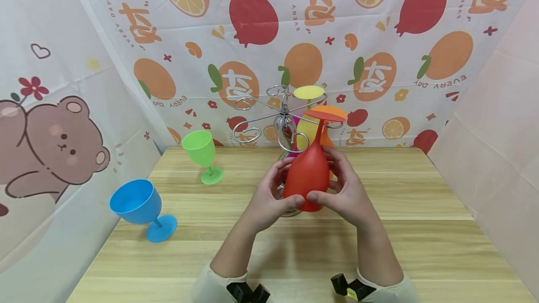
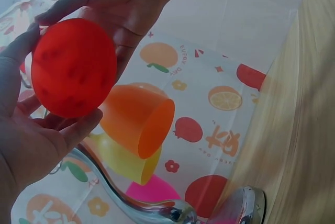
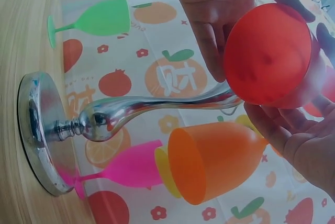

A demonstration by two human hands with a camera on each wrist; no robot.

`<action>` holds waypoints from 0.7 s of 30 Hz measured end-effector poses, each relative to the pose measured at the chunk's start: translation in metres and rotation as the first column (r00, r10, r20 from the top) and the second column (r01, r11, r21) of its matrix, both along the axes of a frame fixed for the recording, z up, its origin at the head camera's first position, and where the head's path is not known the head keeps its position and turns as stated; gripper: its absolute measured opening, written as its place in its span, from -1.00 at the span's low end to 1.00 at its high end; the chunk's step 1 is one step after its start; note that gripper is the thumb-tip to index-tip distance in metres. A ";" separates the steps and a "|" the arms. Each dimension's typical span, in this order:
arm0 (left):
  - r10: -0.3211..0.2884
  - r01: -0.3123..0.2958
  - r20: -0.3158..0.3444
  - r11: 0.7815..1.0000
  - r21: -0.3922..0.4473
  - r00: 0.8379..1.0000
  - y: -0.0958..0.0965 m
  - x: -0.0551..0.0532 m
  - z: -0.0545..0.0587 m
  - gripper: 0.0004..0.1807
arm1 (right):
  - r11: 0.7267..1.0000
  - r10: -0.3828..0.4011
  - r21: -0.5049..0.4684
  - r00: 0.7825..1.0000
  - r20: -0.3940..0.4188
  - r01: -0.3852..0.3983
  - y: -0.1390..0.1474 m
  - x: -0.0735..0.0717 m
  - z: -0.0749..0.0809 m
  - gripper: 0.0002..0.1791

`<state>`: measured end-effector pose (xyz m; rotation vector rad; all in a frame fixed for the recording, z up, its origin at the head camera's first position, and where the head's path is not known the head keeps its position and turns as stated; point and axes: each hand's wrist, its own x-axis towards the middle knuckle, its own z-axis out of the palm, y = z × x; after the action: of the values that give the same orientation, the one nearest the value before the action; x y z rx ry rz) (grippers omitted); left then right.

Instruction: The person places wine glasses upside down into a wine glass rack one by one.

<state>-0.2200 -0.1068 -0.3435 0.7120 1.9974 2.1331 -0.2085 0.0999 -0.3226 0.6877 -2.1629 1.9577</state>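
Both hands hold a red plastic goblet [image 1: 309, 174] upside down, its foot uppermost and its mouth facing down. The left hand [image 1: 267, 198] grips the bowl from the left, and the right hand [image 1: 349, 195] from the right, with both thumbs on the near side by the rim. Right behind it stands a chrome stemware rack [image 1: 284, 120] with curled wire arms; the goblet's thin stem overlaps the front right arms in the head view. An orange goblet [image 3: 220, 161] and a yellow goblet [image 1: 309, 91] hang upside down from the rack's right side.
A pink goblet [image 3: 133, 166] stands upright on the table behind the rack. To the left, a green goblet [image 1: 200, 149] and a blue goblet [image 1: 136, 202] stand on the wooden table [image 1: 421, 247]. A fruit-printed cloth [image 1: 269, 64] hangs behind the table.
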 end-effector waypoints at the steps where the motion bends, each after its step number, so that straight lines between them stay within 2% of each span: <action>1: 0.001 -0.001 0.002 1.000 0.001 1.000 0.000 0.000 0.000 -0.20 | 1.000 0.002 0.001 1.000 0.001 -0.002 0.000 0.000 0.000 -0.06; 21: 0.035 -0.034 0.029 0.999 -0.022 0.999 -0.005 -0.009 -0.001 -0.23 | 0.996 0.044 0.076 0.998 0.038 -0.047 0.001 -0.003 -0.002 0.02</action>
<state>-0.2294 -0.1118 -0.3444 0.6434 2.0294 2.1243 -0.2113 0.1006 -0.3249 0.7248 -2.2737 1.9329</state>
